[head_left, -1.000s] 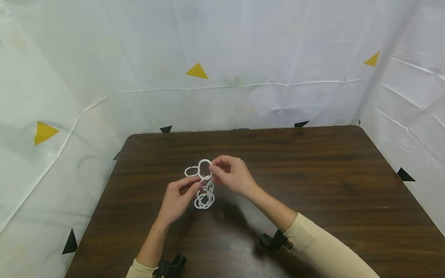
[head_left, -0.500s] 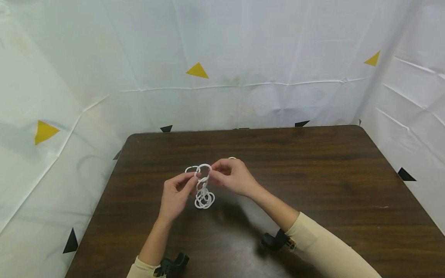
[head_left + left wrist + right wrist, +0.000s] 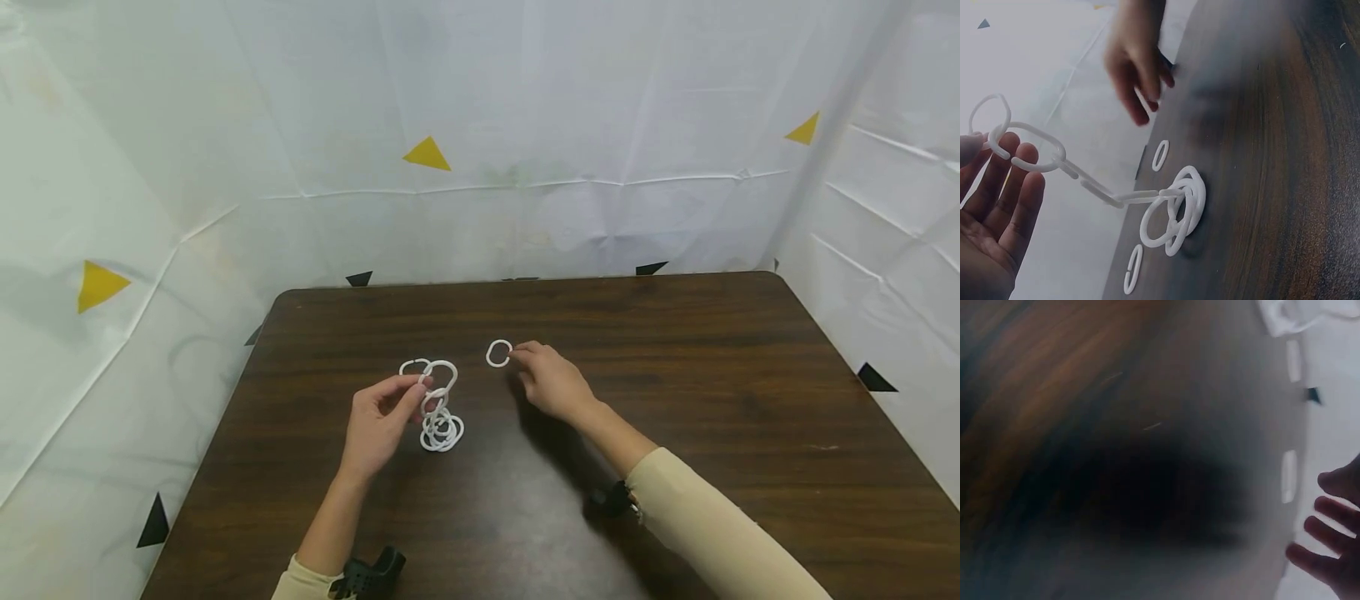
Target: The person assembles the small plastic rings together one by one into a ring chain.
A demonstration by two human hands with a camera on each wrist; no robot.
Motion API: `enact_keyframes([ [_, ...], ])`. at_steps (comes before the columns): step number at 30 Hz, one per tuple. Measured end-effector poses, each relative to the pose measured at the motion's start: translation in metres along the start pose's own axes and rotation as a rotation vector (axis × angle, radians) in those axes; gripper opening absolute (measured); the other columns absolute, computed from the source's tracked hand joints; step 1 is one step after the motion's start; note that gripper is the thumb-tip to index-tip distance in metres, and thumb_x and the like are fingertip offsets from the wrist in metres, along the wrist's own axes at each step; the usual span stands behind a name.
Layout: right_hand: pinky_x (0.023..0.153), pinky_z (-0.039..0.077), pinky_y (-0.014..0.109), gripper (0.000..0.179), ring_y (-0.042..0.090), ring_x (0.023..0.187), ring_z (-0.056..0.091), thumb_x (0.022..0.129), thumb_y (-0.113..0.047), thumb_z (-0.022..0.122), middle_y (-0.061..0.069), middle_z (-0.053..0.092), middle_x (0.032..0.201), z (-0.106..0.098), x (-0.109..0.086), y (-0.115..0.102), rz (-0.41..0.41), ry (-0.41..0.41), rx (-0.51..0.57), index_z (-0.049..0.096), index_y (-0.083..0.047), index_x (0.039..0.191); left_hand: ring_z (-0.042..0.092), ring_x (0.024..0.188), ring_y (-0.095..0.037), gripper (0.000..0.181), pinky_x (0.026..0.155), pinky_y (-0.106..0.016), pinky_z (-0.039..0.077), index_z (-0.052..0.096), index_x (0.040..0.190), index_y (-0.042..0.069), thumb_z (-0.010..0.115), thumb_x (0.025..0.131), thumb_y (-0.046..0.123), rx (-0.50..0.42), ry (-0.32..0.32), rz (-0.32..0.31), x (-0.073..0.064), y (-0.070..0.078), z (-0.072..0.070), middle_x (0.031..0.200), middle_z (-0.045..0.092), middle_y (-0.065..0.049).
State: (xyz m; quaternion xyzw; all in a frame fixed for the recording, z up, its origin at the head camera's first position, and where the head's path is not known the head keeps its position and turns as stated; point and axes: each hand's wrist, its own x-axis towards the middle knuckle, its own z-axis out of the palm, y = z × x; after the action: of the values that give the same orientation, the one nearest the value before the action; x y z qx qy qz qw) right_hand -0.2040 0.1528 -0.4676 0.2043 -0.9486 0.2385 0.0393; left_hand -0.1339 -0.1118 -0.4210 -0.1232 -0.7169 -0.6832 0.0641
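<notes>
My left hand (image 3: 382, 421) pinches the top white plastic chain link (image 3: 442, 377) between thumb and fingertips. From it a short chain of joined white links (image 3: 1100, 190) hangs down to a small heap of links (image 3: 1188, 206) on the table. My right hand (image 3: 551, 379) is beside a loose oval link (image 3: 488, 357) at the back middle of the table. In the left wrist view that right hand (image 3: 1137, 69) hovers above the loose link (image 3: 1160, 155), apart from it, fingers loosely extended and holding nothing. Another loose link (image 3: 406, 363) lies behind my left hand, partly hidden in the head view.
The brown wood-grain table (image 3: 675, 350) has its far edge against a white sheet wall (image 3: 555, 100). Yellow and black triangle marks dot the sheet. Black wrist cameras (image 3: 375, 573) sit at both sleeves.
My right hand has let go of the chain's top link and moved to the right, uncovering the loose link on the table. My left hand shifted slightly left, then stayed, still pinching the chain.
</notes>
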Motion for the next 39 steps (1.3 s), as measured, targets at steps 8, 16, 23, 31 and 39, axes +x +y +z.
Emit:
enact_keyframes([
  [8, 0.103, 0.041, 0.054, 0.044, 0.034, 0.133, 0.044, 0.096, 0.000, 0.052, 0.011, 0.046, 0.148, 0.022, -0.004, 0.021, -0.174, -0.105, -0.187, 0.054, -0.007, 0.139, 0.067, 0.070, -0.011, 0.014, 0.062, -0.029, 0.057, 0.068, 0.104, -0.011, 0.063, 0.093, -0.004, 0.013, -0.030, -0.023, -0.001, 0.002, 0.001, 0.099, 0.072, -0.016],
  [16, 0.084, 0.052, 0.042, 0.027, 0.025, 0.104, 0.058, 0.093, -0.011, 0.067, 0.006, 0.063, 0.116, 0.024, -0.004, 0.021, -0.199, -0.037, -0.119, 0.069, -0.008, 0.119, 0.066, 0.070, -0.011, 0.014, 0.061, -0.028, 0.057, 0.069, 0.105, -0.008, 0.064, 0.092, -0.003, 0.019, -0.034, -0.026, 0.004, -0.018, -0.001, 0.100, 0.071, -0.017],
  [23, 0.067, 0.050, 0.036, 0.019, 0.019, 0.083, 0.057, 0.086, -0.030, 0.077, -0.003, 0.061, 0.093, 0.022, -0.006, 0.019, -0.105, 0.017, -0.193, 0.078, -0.017, 0.100, 0.069, 0.075, -0.031, 0.015, 0.061, -0.028, 0.058, 0.071, 0.104, -0.005, 0.067, 0.093, 0.005, -0.009, -0.042, -0.008, 0.005, -0.029, -0.003, 0.098, 0.072, -0.011],
  [31, 0.072, 0.047, 0.041, 0.007, 0.022, 0.085, 0.058, 0.084, -0.020, 0.078, -0.001, 0.066, 0.091, 0.022, -0.006, 0.020, -0.084, 0.099, -0.222, 0.079, -0.016, 0.090, 0.070, 0.077, -0.029, 0.018, 0.064, -0.031, 0.058, 0.070, 0.107, -0.005, 0.066, 0.094, 0.005, 0.010, -0.058, -0.023, 0.005, -0.028, -0.005, 0.103, 0.072, -0.014],
  [39, 0.064, 0.050, 0.038, 0.006, 0.020, 0.078, 0.061, 0.091, -0.018, 0.071, -0.001, 0.066, 0.086, 0.020, -0.006, 0.016, -0.021, 0.117, -0.174, 0.072, -0.012, 0.093, 0.067, 0.082, -0.042, 0.017, 0.065, -0.032, 0.059, 0.068, 0.108, -0.009, 0.063, 0.094, -0.001, 0.035, -0.074, -0.039, 0.002, -0.009, -0.002, 0.106, 0.070, -0.021],
])
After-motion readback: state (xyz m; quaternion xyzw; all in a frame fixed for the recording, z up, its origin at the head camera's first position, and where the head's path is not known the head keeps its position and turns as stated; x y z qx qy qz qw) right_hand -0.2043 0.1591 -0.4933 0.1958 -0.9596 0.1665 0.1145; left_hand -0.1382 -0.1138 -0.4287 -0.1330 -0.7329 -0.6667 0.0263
